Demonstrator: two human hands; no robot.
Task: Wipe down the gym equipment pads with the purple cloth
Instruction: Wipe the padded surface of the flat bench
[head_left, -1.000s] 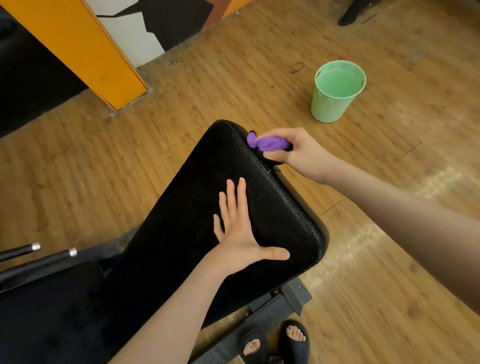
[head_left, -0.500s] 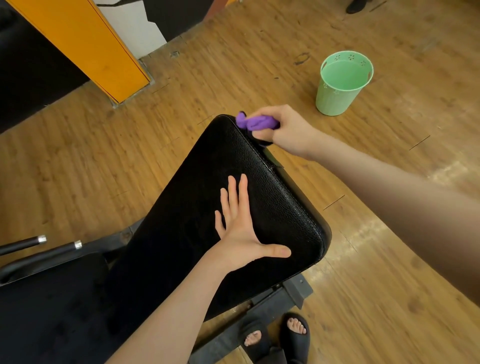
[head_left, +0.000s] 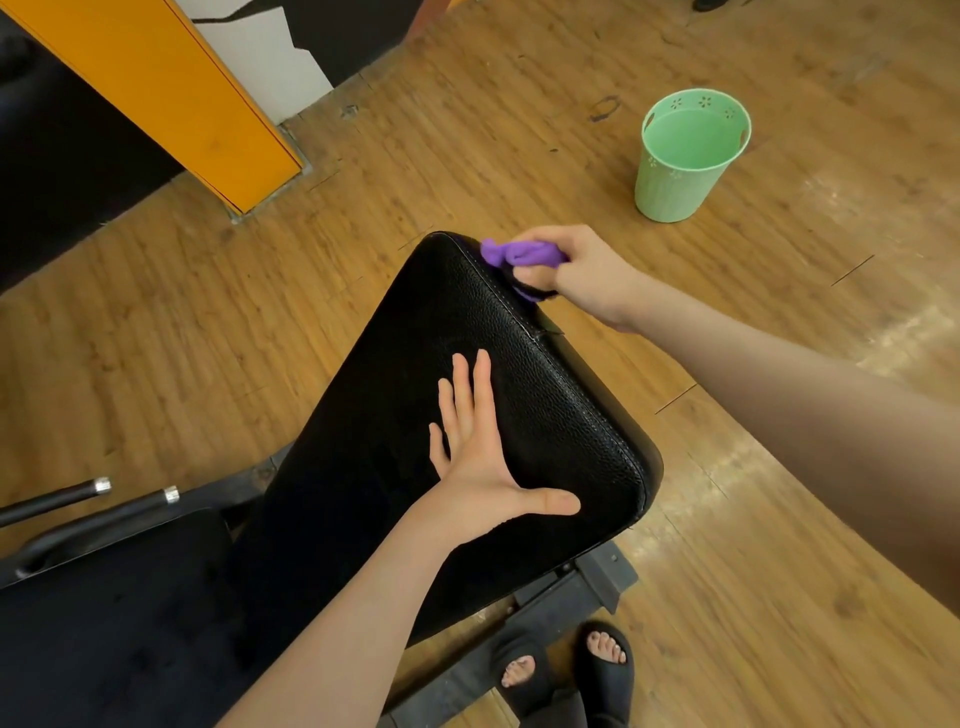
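The right hand (head_left: 582, 270) gripped the purple cloth (head_left: 519, 255), bunched into a wad between curled fingers and thumb, and held it against the far right edge of the black pad (head_left: 545, 405), just beside the pad's far corner. A tail of the cloth stuck out to the left over the stitched seam. The left hand (head_left: 480, 467) lay flat on the middle of the pad, fingers straight and pointing away, thumb spread out toward the right edge, holding nothing. The pad was tilted across the view, its grained leather-like surface running from the near left up to the far corner. To the near left sat a second dark pad (head_left: 104, 623), and two black bars with silver ends (head_left: 104, 493) lay beside it. A green bucket (head_left: 685, 156) stood upright on the wooden floor (head_left: 727, 571) to the far right, well apart from the pad. An orange pillar (head_left: 171, 93) rose at the far left. Two feet in black sandals (head_left: 571, 670) showed at the near edge, beside the metal frame (head_left: 587, 582) under the pad.
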